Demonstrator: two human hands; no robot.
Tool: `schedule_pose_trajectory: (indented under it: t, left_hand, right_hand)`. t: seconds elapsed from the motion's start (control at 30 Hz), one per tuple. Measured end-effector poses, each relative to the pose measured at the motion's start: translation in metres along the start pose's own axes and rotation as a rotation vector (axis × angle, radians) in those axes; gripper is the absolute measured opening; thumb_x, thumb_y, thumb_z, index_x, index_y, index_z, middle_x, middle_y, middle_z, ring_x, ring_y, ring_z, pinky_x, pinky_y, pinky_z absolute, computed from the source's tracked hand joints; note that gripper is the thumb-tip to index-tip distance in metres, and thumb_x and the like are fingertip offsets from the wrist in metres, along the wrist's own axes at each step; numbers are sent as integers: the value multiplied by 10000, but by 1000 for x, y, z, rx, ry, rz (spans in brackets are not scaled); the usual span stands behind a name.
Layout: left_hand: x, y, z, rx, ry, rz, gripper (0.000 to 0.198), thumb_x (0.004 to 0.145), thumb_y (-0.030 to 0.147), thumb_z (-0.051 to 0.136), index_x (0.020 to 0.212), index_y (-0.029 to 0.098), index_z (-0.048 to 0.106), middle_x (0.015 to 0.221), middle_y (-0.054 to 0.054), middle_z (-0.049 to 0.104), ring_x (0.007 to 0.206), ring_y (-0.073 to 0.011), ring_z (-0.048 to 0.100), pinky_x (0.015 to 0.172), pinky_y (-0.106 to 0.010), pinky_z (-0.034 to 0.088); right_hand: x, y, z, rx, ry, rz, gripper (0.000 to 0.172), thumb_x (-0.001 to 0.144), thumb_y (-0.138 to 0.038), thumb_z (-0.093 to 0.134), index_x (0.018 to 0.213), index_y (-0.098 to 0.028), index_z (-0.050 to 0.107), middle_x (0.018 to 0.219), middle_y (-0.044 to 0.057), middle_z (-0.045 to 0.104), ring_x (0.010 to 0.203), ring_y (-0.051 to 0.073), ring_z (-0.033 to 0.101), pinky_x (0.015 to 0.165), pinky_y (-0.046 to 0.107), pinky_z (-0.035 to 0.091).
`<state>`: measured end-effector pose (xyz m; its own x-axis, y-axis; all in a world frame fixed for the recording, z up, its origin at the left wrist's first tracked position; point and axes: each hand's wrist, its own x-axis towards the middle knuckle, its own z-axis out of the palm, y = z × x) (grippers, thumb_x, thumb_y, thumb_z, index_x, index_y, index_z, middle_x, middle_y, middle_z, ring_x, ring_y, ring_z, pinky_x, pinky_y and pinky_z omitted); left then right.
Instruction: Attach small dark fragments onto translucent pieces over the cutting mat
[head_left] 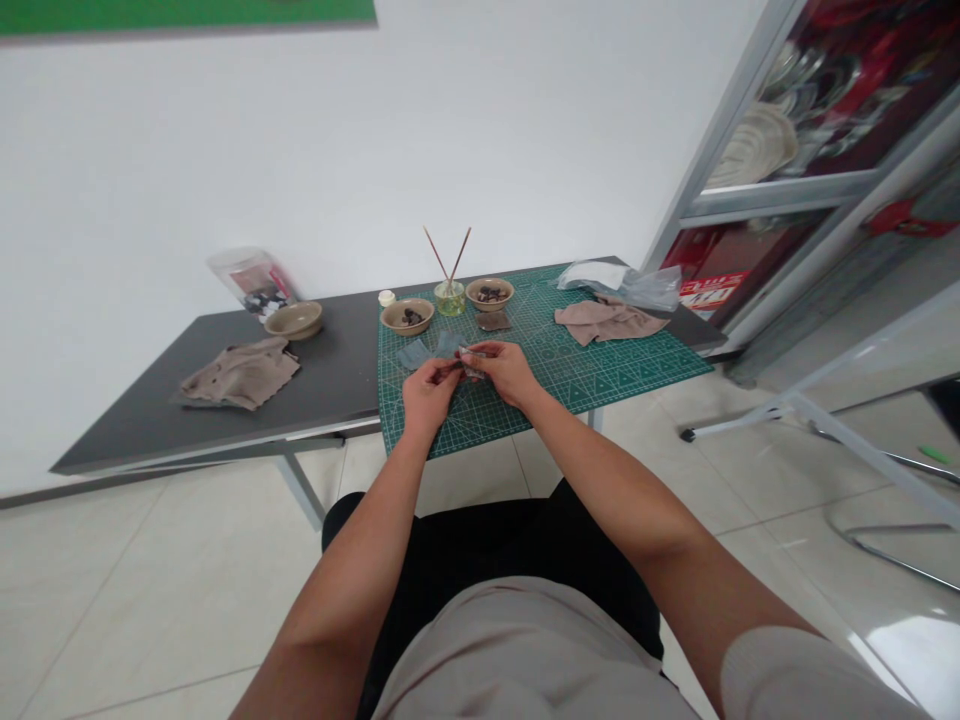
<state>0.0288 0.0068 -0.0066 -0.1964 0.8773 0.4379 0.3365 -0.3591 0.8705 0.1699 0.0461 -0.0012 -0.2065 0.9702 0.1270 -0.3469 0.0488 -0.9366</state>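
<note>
Above the front part of the green cutting mat (540, 375), my two hands meet with their fingertips almost touching. My right hand (506, 370) is closed on a small whitish-grey piece (472, 368), perhaps folded sheet. My left hand (429, 397) is pinched against it, and what lies between its fingertips is too small to make out. Just behind my fingers lie blue-grey pieces (414, 353) that look like sandpaper. A small brown square (493, 320) lies beyond my right hand. Two bowls, a left one (390, 322) and a right one (505, 300), hold small dark brown lumps.
Two thin sticks stand in a glass of yellowish liquid (450, 303), near a small white cap (386, 298). Brown cloths lie left (244, 375) and right (607, 320), the latter by a plastic bag (649, 287). A third bowl (295, 320) stands before a clear plastic jar (251, 280).
</note>
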Motion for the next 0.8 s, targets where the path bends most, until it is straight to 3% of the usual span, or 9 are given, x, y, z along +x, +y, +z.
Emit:
schedule_pose_trajectory:
  t: [0.17, 0.33, 0.57, 0.7, 0.8]
  left_hand:
    - [2, -3, 0, -125, 16, -17, 147, 736, 262, 699, 863, 190, 683, 764, -7, 711, 689, -149, 685, 705, -288, 556]
    - [5, -7, -1, -132, 81, 26, 177, 720, 270, 727, 868, 187, 675, 835, -21, 697, 754, -144, 673, 719, -278, 548]
    - [4, -4, 1, -61, 4, -6, 188, 725, 262, 721, 889, 178, 683, 771, -16, 681, 672, -130, 629, 663, -264, 522]
    - [5, -6, 3, -44, 8, 13, 242, 725, 243, 705, 956, 189, 659, 783, -1, 670, 701, -131, 630, 667, -250, 514]
    - [4, -8, 3, 55, 33, 22, 148, 731, 254, 691, 857, 187, 650, 750, 4, 662, 692, -134, 623, 671, -251, 506]
  right_hand:
    - [5, 4, 0, -34, 97, -62, 395, 531, -438, 850, 774, -162, 706, 739, 25, 692, 611, 127, 590, 585, 275, 489]
    - [4, 1, -6, -193, 126, -304, 323, 579, -438, 831, 747, -187, 715, 1056, 60, 664, 999, 190, 604, 834, 303, 486]
    - [5, 12, -7, -163, 129, -278, 304, 746, -463, 703, 873, -197, 627, 816, 6, 662, 761, 144, 624, 741, 287, 499]
    - [0, 15, -3, -252, 64, -303, 325, 753, -364, 698, 1032, -207, 644, 911, 22, 722, 853, 172, 677, 819, 320, 527]
    - [-8, 12, 0, -444, -5, -338, 311, 794, -276, 646, 1100, -245, 692, 1062, 24, 729, 1007, 194, 677, 965, 369, 496]
